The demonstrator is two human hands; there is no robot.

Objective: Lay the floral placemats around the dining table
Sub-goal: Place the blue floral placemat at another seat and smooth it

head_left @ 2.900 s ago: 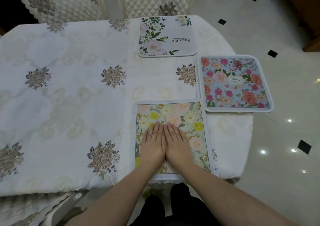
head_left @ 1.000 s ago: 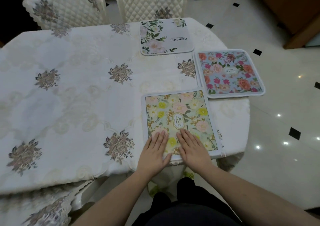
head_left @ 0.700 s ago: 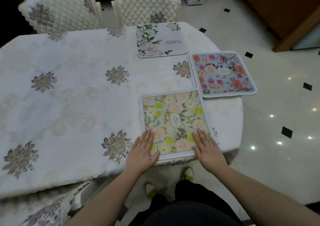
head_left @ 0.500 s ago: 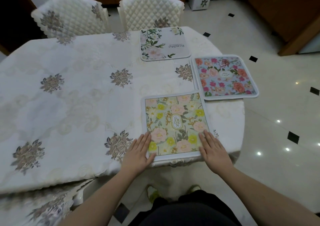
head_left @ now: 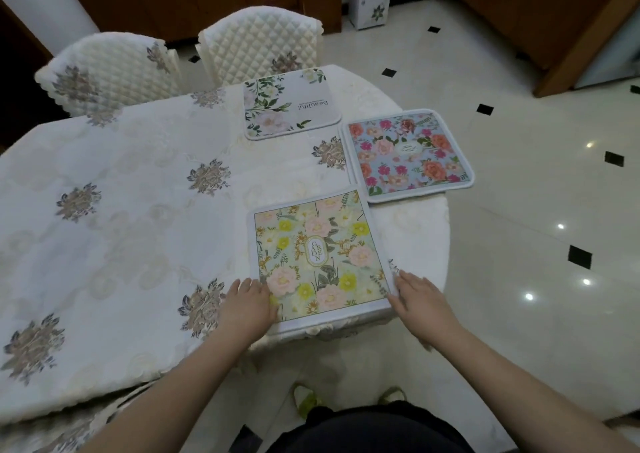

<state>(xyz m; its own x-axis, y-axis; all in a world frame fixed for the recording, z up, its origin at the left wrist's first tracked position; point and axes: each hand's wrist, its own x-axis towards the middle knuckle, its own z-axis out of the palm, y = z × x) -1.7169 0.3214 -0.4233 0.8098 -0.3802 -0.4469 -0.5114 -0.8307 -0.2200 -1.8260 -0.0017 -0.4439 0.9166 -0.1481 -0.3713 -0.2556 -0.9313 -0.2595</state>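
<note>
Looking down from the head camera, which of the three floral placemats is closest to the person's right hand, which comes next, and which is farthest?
From the right hand, at the table's near edge:
1. The yellow-green placemat, touching the fingertips, just to the hand's left.
2. The blue placemat with pink and orange flowers, farther up the table at its right edge.
3. The white placemat with green leaves, at the far side, in front of the chairs.

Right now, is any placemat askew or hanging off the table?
Yes. The blue mat overhangs the table's right edge, its far right corner out past the tablecloth above the floor. The yellow mat lies flush with the near edge, turned slightly. The white mat lies fully on the table.
</note>
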